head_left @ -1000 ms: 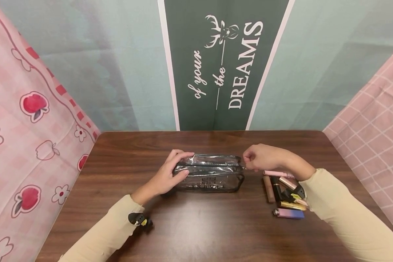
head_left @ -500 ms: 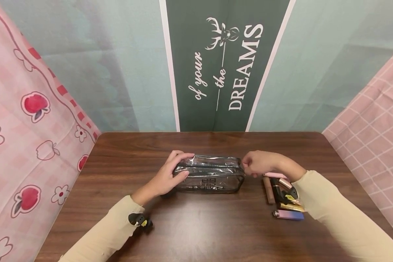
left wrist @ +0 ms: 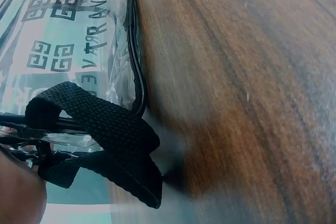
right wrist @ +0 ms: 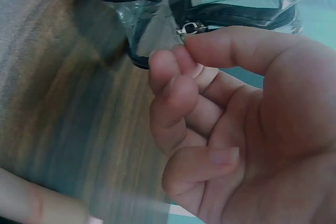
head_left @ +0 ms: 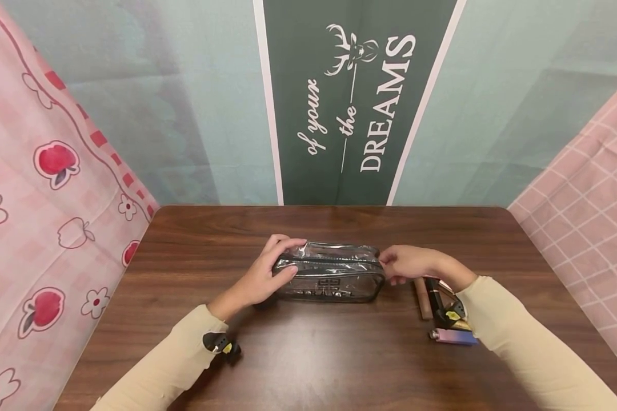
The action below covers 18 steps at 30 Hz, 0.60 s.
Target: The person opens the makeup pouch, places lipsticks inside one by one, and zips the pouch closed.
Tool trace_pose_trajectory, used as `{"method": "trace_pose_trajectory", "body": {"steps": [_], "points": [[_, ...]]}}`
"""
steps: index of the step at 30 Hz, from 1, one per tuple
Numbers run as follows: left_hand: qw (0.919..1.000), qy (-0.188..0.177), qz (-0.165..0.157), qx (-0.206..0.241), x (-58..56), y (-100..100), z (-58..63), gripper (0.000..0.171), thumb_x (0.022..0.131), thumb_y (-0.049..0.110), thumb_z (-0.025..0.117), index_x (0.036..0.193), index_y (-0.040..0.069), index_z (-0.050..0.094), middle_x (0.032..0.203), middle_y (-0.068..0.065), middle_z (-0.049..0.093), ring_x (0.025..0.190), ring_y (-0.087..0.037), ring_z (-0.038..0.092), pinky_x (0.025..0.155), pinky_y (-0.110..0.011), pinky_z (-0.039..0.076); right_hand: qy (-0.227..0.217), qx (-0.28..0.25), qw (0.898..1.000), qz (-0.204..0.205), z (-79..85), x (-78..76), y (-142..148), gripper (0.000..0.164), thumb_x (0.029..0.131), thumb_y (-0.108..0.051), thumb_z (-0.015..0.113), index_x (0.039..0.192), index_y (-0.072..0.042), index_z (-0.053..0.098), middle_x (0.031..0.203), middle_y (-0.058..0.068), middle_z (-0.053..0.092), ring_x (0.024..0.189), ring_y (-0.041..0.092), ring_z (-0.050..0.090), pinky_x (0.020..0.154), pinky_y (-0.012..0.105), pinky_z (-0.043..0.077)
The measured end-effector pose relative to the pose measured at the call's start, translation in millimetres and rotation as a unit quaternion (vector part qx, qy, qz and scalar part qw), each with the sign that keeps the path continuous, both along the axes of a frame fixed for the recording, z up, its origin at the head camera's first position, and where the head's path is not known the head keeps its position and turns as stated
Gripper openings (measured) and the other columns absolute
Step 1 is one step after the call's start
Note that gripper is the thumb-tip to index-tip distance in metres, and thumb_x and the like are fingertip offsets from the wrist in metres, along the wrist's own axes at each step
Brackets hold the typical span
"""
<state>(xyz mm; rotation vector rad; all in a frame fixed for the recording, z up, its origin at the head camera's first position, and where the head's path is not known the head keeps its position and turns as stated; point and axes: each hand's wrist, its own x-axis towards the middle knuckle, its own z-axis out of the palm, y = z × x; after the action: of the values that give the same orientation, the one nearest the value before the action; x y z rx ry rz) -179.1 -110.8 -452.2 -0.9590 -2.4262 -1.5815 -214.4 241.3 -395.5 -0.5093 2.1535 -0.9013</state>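
A clear travel pouch (head_left: pixel 334 288) with black piping lies mid-table, dark lettering on its front. My left hand (head_left: pixel 262 277) grips its left end, thumb on the near side and fingers over the top. In the left wrist view, a black strap loop (left wrist: pixel 113 129) sticks out at that end, beside a bit of the hand. At the pouch's right end, my right hand (head_left: pixel 411 264) pinches the zipper pull (right wrist: pixel 190 28) between thumb and index finger; its other fingers are curled. The zipper slider sits at that end of the pouch. Fingertips partly hide the pull.
Right of the pouch lie several cosmetic tubes: a brown one (head_left: pixel 423 299), a black one (head_left: pixel 434 299) and a pink-to-blue one (head_left: pixel 453 337). My right wrist and sleeve (head_left: pixel 514 337) cover some of them. A fabric backdrop (head_left: pixel 334 188) hangs behind the table (head_left: pixel 308 365).
My right hand has come down and slightly nearer at the pouch's right end, and its forearm now hides more of the tubes. The left hand and pouch have stayed nearly still.
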Motion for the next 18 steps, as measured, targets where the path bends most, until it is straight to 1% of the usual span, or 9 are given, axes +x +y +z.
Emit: {"method": "trace_pose_trajectory", "body": {"steps": [6, 14, 18], "points": [[0.9999, -0.002, -0.001, 0.011, 1.6, -1.1, -1.6, 0.049, 0.095, 0.012, 0.066, 0.143, 0.016, 0.056, 0.13, -0.008, 0.045, 0.119, -0.023, 0.047, 0.1, -0.04, 0.04, 0.013, -0.001, 1.0, 0.009, -8.0, -1.4, 0.4, 0.013, 0.088, 0.001, 0.055, 0.078, -0.007, 0.057, 0.07, 0.006, 0.06, 0.062, 0.015, 0.052, 0.06, 0.03, 0.044], [0.9999, -0.002, -0.003, 0.014, 2.2, 1.0, -0.4, 0.047, 0.097, 0.012, 0.063, 0.143, 0.015, 0.056, 0.131, -0.009, 0.045, 0.121, -0.024, 0.046, 0.102, -0.042, 0.039, 0.006, 0.005, 1.0, 0.004, -5.4, -1.4, 0.7, 0.013, 0.088, 0.002, 0.055, 0.079, -0.006, 0.058, 0.07, 0.005, 0.06, 0.062, 0.016, 0.052, 0.061, 0.03, 0.045], [0.9997, -0.004, -0.012, 0.022, 2.2, 0.0, 0.4, 0.043, 0.1, 0.011, 0.057, 0.143, 0.013, 0.056, 0.132, -0.01, 0.043, 0.124, -0.024, 0.043, 0.104, -0.044, 0.036, 0.016, 0.018, 1.0, 0.006, -3.7, -1.4, -0.3, 0.015, 0.086, 0.004, 0.053, 0.077, -0.007, 0.057, 0.07, 0.006, 0.06, 0.062, 0.016, 0.052, 0.06, 0.03, 0.044]]}}
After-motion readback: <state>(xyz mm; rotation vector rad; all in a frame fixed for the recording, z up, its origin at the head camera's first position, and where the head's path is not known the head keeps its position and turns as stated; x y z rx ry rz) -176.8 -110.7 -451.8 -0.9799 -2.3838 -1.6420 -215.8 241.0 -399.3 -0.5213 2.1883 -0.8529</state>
